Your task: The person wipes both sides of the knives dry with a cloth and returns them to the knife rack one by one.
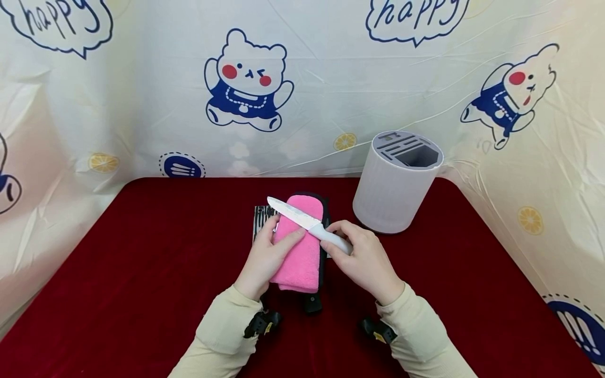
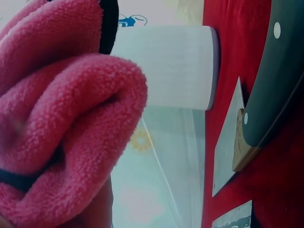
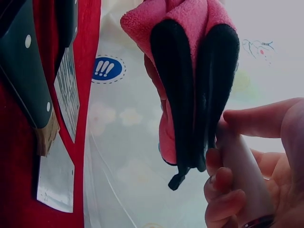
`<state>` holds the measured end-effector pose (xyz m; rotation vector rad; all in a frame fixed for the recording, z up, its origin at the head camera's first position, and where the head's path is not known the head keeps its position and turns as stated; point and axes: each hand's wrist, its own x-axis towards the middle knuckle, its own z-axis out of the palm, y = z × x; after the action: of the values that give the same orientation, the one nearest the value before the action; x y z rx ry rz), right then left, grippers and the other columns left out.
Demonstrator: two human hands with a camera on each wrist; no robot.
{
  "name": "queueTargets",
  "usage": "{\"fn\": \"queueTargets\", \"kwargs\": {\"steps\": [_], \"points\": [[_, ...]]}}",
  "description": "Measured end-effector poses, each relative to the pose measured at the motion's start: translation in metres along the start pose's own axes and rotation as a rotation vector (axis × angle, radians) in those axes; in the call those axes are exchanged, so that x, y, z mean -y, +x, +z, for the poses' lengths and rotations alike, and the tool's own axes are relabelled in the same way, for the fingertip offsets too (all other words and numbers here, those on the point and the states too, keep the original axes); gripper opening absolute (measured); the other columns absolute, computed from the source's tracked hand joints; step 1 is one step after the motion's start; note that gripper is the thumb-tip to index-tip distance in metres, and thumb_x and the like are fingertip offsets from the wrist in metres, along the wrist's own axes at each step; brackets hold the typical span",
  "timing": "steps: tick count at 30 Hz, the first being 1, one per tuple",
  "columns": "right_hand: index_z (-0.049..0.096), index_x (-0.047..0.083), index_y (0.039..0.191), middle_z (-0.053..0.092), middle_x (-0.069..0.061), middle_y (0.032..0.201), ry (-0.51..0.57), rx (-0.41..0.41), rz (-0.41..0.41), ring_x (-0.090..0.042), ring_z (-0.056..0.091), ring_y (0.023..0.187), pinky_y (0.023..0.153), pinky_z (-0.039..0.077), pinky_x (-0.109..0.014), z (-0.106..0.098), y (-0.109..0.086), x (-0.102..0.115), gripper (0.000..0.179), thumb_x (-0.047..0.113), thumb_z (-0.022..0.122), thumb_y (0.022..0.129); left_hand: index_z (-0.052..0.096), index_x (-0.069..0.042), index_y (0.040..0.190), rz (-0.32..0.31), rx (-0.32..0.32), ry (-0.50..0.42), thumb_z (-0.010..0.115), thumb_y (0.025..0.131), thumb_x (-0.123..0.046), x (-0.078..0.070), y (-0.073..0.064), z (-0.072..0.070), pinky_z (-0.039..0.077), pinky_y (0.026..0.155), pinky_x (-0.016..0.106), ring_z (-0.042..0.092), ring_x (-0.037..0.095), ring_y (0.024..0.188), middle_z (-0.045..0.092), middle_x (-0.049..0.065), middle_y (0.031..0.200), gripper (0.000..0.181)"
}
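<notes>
A small kitchen knife with a white handle (image 1: 331, 239) is in my right hand (image 1: 368, 260), fingers and thumb around the handle. Its blade (image 1: 294, 213) points up and left across a folded pink towel (image 1: 299, 268). My left hand (image 1: 266, 260) holds this towel from the left side, its thumb on top close to the blade; whether the thumb touches the blade I cannot tell. In the right wrist view the towel's black edging (image 3: 173, 85) shows, and the right fingers (image 3: 223, 204) curl about the pale handle.
Below the towel, knives with dark handles (image 2: 273, 71) lie on the red tablecloth (image 1: 142, 273), partly hidden in the head view. One patterned blade (image 1: 261, 218) sticks out left of the towel. A white knife block (image 1: 392, 194) with slots stands at the back right, before a printed curtain.
</notes>
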<state>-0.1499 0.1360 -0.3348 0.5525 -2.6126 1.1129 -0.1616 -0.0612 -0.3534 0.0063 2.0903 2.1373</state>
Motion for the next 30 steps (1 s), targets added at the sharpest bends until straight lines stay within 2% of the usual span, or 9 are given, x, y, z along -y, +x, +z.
{"fn": "queueTargets", "kwargs": {"steps": [10,16,23,30], "points": [[0.071,0.010,0.104,0.059,0.005,0.064,0.013,0.035,0.025,-0.012,0.051,0.058,0.052,0.043,-0.023,0.0008,0.0006,0.0000,0.021,0.024,0.072,0.089,0.038,-0.019,0.148,-0.018,0.090,-0.003,0.066,0.094,-0.028,-0.0009,-0.0029,0.0015,0.058,0.073,0.033,0.071,0.018,0.082,0.066,0.016,0.117,0.061],[0.072,0.011,0.102,0.055,0.006,0.059,0.009,0.023,0.022,-0.012,0.046,0.052,0.047,0.037,-0.022,0.0019,0.0002,-0.0008,0.020,0.026,0.072,0.089,0.036,-0.021,0.151,-0.012,0.096,0.032,0.067,0.092,-0.025,-0.0006,-0.0024,0.0013,0.057,0.077,0.033,0.071,0.019,0.086,0.063,0.016,0.120,0.066],[0.071,0.011,0.099,0.050,0.008,0.059,0.033,0.023,0.030,-0.005,0.042,0.053,0.047,0.037,-0.022,0.0045,-0.0005,-0.0018,0.019,0.028,0.072,0.090,0.032,-0.021,0.154,-0.025,0.101,0.036,0.069,0.091,-0.023,0.0012,-0.0023,0.0023,0.054,0.080,0.030,0.070,0.018,0.090,0.061,0.014,0.127,0.073],[0.069,0.009,0.098,0.047,0.007,0.055,0.062,0.031,0.043,-0.003,0.039,0.047,0.045,0.036,-0.023,0.0083,-0.0006,-0.0043,0.017,0.024,0.070,0.091,0.026,-0.021,0.156,-0.041,0.157,0.010,0.069,0.091,-0.022,-0.0008,-0.0036,-0.0011,0.056,0.075,0.031,0.072,0.018,0.083,0.067,0.017,0.118,0.079]]}}
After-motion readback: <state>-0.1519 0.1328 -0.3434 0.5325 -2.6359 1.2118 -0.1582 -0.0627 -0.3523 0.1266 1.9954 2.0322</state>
